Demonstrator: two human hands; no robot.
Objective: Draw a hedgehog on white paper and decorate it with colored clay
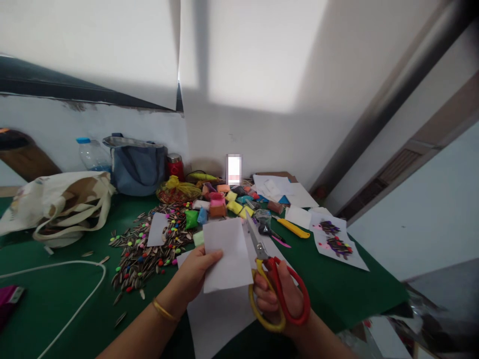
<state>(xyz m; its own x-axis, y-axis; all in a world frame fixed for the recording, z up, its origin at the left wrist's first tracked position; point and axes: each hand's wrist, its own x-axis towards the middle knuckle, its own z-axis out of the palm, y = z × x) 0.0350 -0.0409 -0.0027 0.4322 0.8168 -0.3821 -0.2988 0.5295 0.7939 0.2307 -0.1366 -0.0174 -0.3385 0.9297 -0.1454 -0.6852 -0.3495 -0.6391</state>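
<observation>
My left hand [200, 267] pinches a small white paper sheet [228, 257] by its left edge, thumb on top. In my right hand [275, 296] is a pair of scissors [260, 251], one handle loop red and the other yellow, with fingers through both loops. The blades point up and away, close along the sheet's right edge; whether they touch it I cannot tell. A larger white paper [220, 319] lies on the table underneath. Left of my left hand spreads a pile of striped seeds [144, 264] mixed with small coloured balls.
Coloured clay packets [217, 209] lie beyond the sheet, with a yellow utility knife [294, 228] to their right. A decorated paper [337, 242] lies at the right. Behind stand a blue bag [138, 167], a red flask [175, 167] and a bottle [92, 155]. A white cable [80, 304] crosses the left.
</observation>
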